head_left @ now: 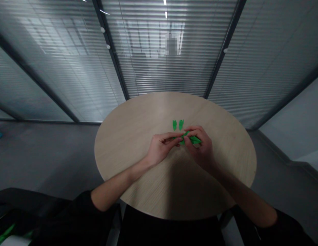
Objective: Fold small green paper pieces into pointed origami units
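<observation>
My left hand [161, 147] and my right hand [199, 147] meet above the middle of a round light-wood table [128, 147]. Between their fingertips is a folded strip of green paper [193, 139], pinched by both hands, with part of it hidden behind my fingers. Just beyond my hands, two small green leaf-shaped paper pieces [174, 125] lie side by side on the tabletop, not touching my fingers. The second piece [181, 124] is tilted slightly to the right.
Dark chairs or a dark surface [17, 208] lie at the lower left, holding more green pieces [5, 234] and something white [15, 241]. A grey floor surrounds the table. Glass partitions with slatted blinds [169, 58] stand beyond it.
</observation>
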Motion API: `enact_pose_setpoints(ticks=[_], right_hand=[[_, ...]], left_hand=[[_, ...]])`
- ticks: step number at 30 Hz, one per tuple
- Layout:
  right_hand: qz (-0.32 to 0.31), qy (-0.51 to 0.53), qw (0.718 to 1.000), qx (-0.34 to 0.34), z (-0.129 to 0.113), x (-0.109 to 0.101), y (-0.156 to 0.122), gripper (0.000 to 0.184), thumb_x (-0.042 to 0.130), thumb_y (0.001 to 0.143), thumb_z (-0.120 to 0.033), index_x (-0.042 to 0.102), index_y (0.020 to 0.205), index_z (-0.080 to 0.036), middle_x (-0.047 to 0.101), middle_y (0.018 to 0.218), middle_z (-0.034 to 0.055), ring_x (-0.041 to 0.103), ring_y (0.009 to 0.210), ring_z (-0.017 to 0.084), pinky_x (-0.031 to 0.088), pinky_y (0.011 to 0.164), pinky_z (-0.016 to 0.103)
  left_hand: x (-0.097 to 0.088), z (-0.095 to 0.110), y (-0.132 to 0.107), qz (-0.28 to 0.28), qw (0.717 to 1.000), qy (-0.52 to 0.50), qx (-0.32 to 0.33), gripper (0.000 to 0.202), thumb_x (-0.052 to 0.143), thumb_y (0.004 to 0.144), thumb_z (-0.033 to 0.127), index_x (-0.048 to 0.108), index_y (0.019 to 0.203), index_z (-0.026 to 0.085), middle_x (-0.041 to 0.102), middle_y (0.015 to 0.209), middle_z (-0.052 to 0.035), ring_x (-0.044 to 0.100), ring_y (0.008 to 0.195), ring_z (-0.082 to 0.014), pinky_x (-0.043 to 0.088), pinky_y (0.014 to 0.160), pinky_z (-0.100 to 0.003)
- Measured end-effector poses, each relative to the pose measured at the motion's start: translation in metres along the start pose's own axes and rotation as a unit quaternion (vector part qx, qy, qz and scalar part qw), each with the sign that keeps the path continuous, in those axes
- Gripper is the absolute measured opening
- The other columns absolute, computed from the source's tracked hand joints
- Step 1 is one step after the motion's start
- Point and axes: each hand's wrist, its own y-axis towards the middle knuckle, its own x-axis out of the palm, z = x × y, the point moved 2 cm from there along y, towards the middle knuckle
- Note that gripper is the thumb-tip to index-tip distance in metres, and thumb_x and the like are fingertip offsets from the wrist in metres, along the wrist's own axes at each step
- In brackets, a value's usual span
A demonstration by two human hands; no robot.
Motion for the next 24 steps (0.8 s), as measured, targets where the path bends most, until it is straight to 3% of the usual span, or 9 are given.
enact_pose_setpoints(ticks=[9,17,24], right_hand=[[0.007,-0.004,1.000,0.015,-0.0012,-0.0010,0.0002,0.010,0.067,0.093,-0.018,0.062,0.086,-0.023,0.066,0.099,0.0041,0.065,0.095,0.020,0.053,0.086,0.039],[0.014,-0.006,1.000,0.006,-0.0002,-0.0010,-0.0003,0.009,0.066,0.093,-0.018,0.063,0.088,-0.024,0.067,0.100,0.0035,0.065,0.094,0.020,0.054,0.085,0.039],[0.008,-0.013,1.000,0.000,-0.0021,-0.0015,0.0004,0.008,0.065,0.094,-0.019,0.064,0.088,-0.024,0.067,0.100,0.0043,0.065,0.095,0.020,0.054,0.085,0.040]], left_hand=[[0.0008,0.0013,0.0004,-0.002,0.999,-0.035,-0.032,0.027,0.084,0.080,0.029,0.082,0.105,0.016,0.082,0.097,-0.0082,0.074,0.071,-0.0148,0.062,0.070,-0.026],[0.0023,0.0001,0.0020,-0.006,0.994,-0.082,-0.075,0.039,0.086,0.076,0.030,0.079,0.110,0.014,0.082,0.101,-0.0102,0.077,0.082,-0.0185,0.063,0.079,-0.030],[0.0024,0.0026,0.0018,0.000,0.995,-0.067,-0.073,0.031,0.085,0.077,0.029,0.082,0.105,0.015,0.082,0.096,-0.0085,0.076,0.075,-0.0160,0.063,0.076,-0.029]])
